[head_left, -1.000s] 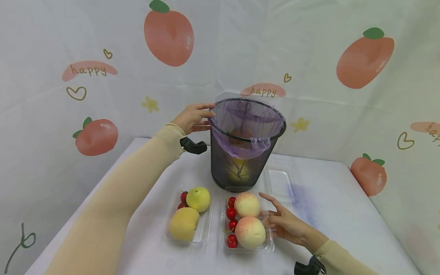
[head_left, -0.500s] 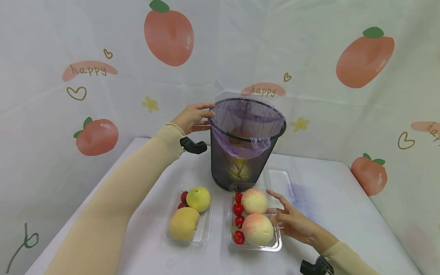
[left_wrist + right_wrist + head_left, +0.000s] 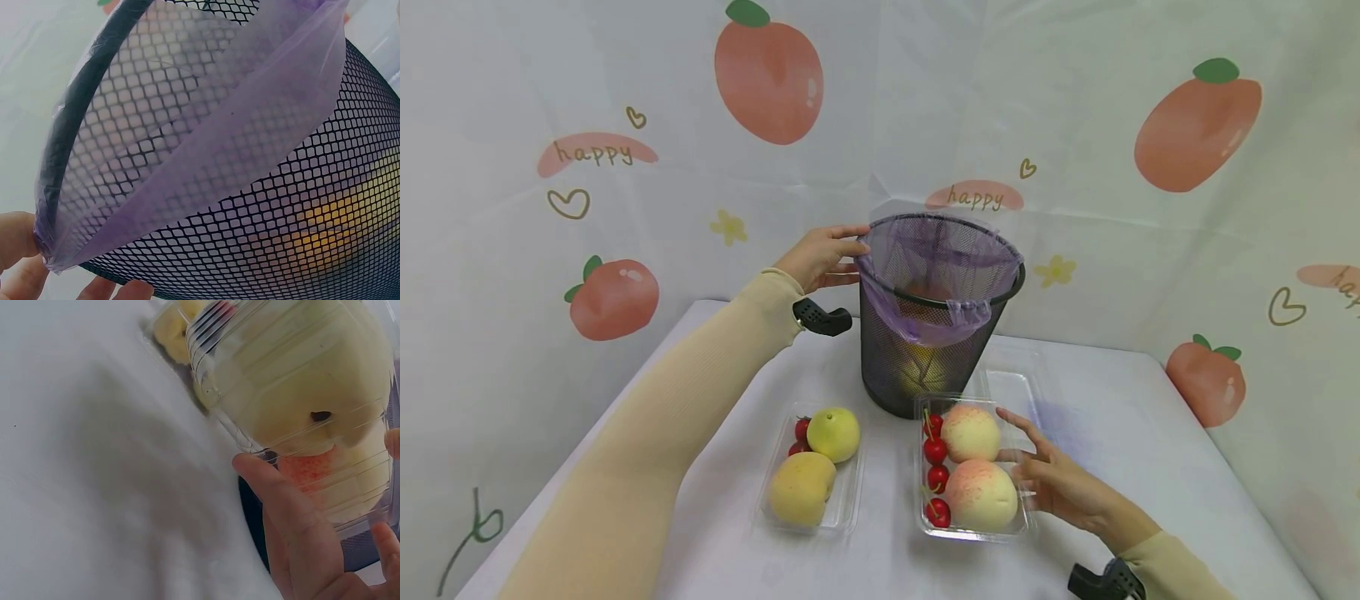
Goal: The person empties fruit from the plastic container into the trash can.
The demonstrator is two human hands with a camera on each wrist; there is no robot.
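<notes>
We grip the bin (image 3: 882, 354) with our left hand (image 3: 822, 260) and, raised in front of it, the clear tray (image 3: 973, 535) with our right hand (image 3: 1066, 487), probably light, bendy, slippery, best held low across both sides

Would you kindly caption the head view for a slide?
Left hand touching a mesh bin, right hand holding a tray of peaches and cherries.

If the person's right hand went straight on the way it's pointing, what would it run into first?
Beyond the clear container it holds, the right hand would probably meet the black mesh bin first, though how far apart they are in depth is unclear.
</notes>
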